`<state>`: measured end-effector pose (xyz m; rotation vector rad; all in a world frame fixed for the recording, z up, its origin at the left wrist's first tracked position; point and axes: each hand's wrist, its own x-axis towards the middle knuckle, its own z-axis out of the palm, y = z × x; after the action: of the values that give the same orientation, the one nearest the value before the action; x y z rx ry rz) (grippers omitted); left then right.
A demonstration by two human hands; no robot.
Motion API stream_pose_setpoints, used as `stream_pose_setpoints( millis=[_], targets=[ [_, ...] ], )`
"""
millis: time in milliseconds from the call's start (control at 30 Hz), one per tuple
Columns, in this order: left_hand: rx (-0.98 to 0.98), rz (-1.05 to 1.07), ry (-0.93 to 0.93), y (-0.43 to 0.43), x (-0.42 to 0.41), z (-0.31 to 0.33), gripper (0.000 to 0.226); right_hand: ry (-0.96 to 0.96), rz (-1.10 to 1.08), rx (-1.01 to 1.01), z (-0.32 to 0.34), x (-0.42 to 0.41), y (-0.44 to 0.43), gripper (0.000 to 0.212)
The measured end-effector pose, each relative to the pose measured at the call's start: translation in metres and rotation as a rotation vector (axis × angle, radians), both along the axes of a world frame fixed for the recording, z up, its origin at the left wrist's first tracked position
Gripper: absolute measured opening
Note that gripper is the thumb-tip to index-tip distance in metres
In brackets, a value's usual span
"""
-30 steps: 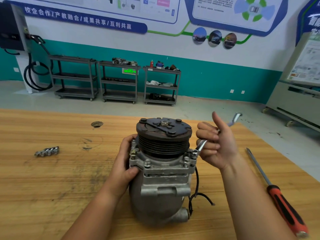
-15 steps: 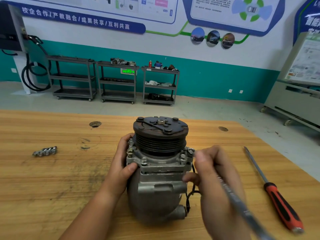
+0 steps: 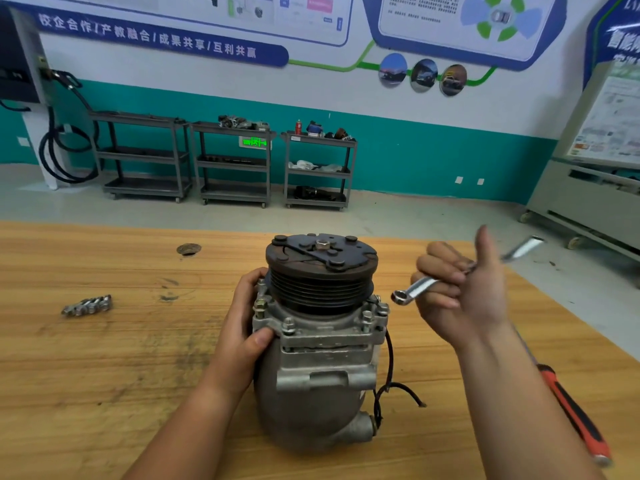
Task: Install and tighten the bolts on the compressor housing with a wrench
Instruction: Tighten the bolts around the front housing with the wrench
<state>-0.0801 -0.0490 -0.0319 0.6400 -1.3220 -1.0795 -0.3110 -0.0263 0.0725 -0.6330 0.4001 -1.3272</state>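
Note:
A grey metal compressor (image 3: 318, 375) stands upright on the wooden table (image 3: 86, 375), its black ribbed pulley on top. Several bolts (image 3: 367, 318) sit in the flange of the housing below the pulley. My left hand (image 3: 247, 327) grips the housing's left side, thumb on the front of the flange. My right hand (image 3: 460, 289) holds a silver ring wrench (image 3: 415, 289) in curled fingers, thumb up. The wrench's ring end hangs in the air just right of the flange, apart from the bolts. Its other end sticks out past my thumb.
A small cluster of loose bolts (image 3: 87, 304) lies on the table at the left. A red-handled screwdriver (image 3: 571, 414) lies at the right, partly behind my right forearm. A black cable (image 3: 391, 382) trails from the compressor's right side. A round hole (image 3: 188, 249) marks the tabletop.
My right hand swung the wrench down beside the flange's right bolt half a second ago, then lifted it away to the right. My left hand has kept its hold on the housing.

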Motion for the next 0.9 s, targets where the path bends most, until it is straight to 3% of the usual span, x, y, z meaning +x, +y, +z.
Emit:
stream_pose_setpoints(
  millis=[100,167,500,600,767,900],
  targets=[
    [-0.006,0.006,-0.009,0.000,0.000,0.000,0.109,-0.216,0.354,0.114,-0.015,-0.001,-0.023,0.059],
    [-0.007,0.011,-0.017,0.000,0.000,0.000,0.107,-0.246,0.481,0.164,-0.016,-0.002,-0.028,0.055],
    [-0.004,0.018,-0.028,0.001,0.000,0.001,0.100,-0.002,0.652,0.150,0.000,0.002,-0.043,0.050],
    [-0.016,0.020,-0.041,0.001,0.000,0.001,0.098,-0.021,0.622,0.121,-0.003,0.001,-0.044,0.051],
    [-0.022,0.026,-0.048,0.002,-0.001,0.002,0.096,0.245,0.336,-0.044,-0.008,-0.007,-0.032,0.056],
    [-0.024,0.030,-0.057,0.002,0.000,0.001,0.095,0.246,0.228,-0.224,-0.007,-0.007,-0.013,0.054]
  ],
)
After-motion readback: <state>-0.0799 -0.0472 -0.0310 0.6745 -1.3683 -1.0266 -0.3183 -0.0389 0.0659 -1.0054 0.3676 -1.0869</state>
